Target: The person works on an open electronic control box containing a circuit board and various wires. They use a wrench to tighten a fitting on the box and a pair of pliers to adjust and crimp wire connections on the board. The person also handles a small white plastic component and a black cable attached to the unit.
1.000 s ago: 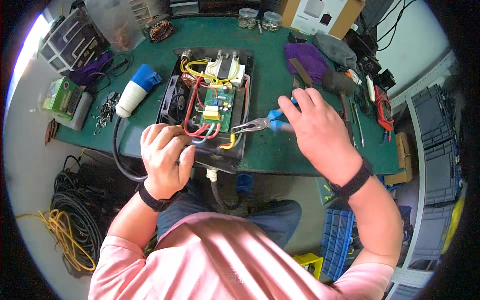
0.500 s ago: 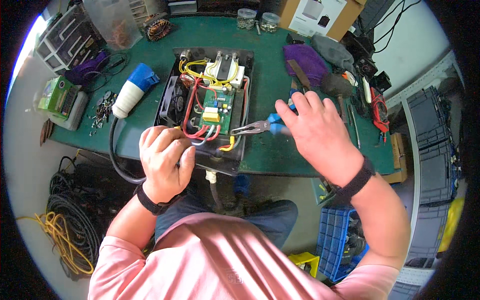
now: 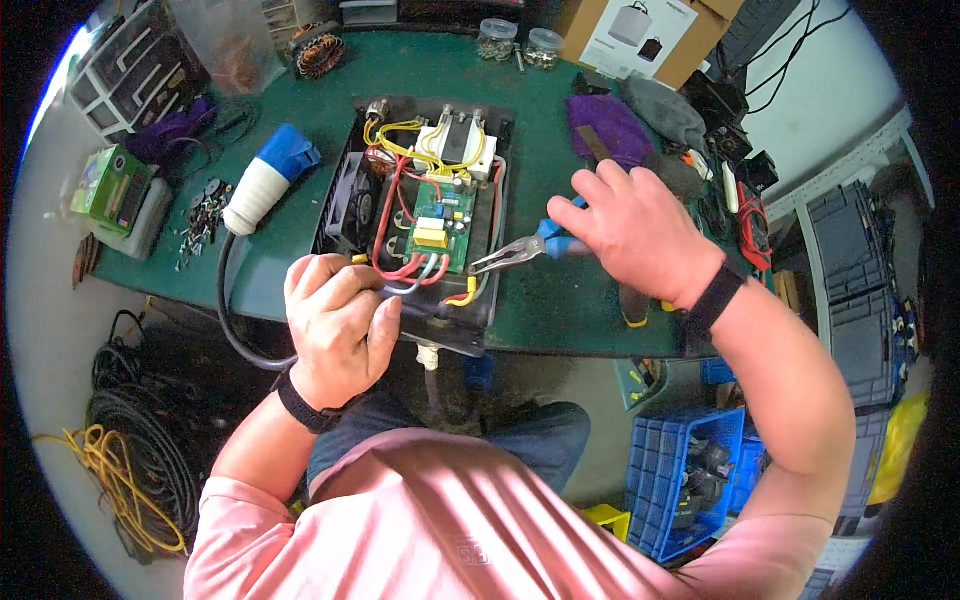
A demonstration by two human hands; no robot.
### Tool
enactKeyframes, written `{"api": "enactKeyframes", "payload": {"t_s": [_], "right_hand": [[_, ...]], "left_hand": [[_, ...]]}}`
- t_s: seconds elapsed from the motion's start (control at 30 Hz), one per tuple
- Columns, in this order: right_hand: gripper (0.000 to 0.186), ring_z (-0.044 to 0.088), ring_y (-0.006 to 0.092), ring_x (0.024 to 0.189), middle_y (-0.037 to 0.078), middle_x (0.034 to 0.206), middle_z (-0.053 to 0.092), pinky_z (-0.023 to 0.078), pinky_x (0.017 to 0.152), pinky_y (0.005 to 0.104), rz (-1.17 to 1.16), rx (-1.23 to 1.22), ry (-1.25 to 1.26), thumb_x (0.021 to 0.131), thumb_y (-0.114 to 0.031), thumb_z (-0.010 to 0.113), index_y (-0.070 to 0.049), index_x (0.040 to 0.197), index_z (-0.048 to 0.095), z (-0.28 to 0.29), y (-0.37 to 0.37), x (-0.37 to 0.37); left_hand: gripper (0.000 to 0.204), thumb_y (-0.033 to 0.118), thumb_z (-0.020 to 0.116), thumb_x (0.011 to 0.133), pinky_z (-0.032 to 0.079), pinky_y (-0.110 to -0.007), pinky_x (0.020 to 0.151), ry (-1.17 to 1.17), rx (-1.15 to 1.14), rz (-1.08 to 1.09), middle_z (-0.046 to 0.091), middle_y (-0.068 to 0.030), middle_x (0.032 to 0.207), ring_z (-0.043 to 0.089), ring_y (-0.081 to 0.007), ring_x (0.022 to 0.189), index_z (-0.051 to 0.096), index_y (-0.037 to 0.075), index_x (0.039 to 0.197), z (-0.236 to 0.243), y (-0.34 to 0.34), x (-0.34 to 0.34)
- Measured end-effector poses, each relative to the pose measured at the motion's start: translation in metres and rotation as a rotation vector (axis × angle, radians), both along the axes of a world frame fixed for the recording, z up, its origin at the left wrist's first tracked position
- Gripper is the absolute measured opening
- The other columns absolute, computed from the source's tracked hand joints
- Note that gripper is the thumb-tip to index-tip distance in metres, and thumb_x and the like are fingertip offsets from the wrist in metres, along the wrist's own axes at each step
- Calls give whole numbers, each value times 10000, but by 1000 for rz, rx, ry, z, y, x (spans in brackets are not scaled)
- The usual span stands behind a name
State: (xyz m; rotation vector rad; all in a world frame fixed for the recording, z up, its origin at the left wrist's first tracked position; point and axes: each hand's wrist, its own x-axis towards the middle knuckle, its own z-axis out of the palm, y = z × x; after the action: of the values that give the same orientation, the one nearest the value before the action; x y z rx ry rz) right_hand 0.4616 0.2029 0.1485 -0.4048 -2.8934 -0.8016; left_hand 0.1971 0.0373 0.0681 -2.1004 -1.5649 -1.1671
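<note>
In my right hand (image 3: 645, 235) are long-nose pliers (image 3: 515, 254) with blue handles. Their jaws are slightly parted, with the tips at the near right corner of a green circuit board (image 3: 455, 225). That board sits in an open black case (image 3: 470, 328) with a fan (image 3: 352, 205), red wires (image 3: 385, 225) and yellow wires (image 3: 410, 150). My left hand (image 3: 340, 315) is closed at the case's near left corner; its curled fingers hide what they grip. Next to it, a grey wire (image 3: 415, 280) and a yellow-sleeved wire end (image 3: 361, 259) show.
Left of the case lies a blue and white plug (image 3: 268, 180) on a thick black cable, beside loose screws (image 3: 205, 215). A purple cloth (image 3: 612, 130) and tools lie right on the green table (image 3: 545, 320). Two jars (image 3: 497, 42) and a cardboard box (image 3: 690, 50) stand behind.
The case has shifted slightly right, and my left hand with it. My right hand has moved a little up and right, its elbow further out; the pliers' tips stay by the board's corner.
</note>
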Motion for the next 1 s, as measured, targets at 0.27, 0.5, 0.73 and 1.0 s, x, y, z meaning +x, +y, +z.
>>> {"api": "enactKeyframes", "payload": {"t_s": [0.27,0.5,0.73,1.0], "right_hand": [[219,569,215,891,39,913,527,509,611,332,9,-87,-6,807,-201,630,-136,1011,585,5,3,-5],[328,559,262,982,104,998,535,549,725,323,-220,-93,41,804,-149,628,-78,1118,566,-9,-32,2],[365,557,273,1023,124,1054,553,540,806,351,-246,-112,39,814,-140,630,-71,1165,558,-6,-38,-1],[288,570,242,903,67,952,535,515,647,346,-203,-57,-48,808,-137,630,-104,1089,580,2,-34,-3]], "left_hand": [[168,162,667,778,412,-427,819,10,-18,7,661,-70,866,589,-274,855,615,50,665,0,0,-1],[177,167,698,734,423,-417,792,8,0,15,659,-54,847,597,-264,846,601,52,641,-2,0,-2],[166,150,709,729,424,-419,786,-6,-4,5,655,-53,851,595,-265,844,604,51,647,-2,0,-3],[164,147,717,730,426,-421,792,-17,-7,8,656,-53,856,597,-262,848,606,58,649,-1,-1,-3]]}}
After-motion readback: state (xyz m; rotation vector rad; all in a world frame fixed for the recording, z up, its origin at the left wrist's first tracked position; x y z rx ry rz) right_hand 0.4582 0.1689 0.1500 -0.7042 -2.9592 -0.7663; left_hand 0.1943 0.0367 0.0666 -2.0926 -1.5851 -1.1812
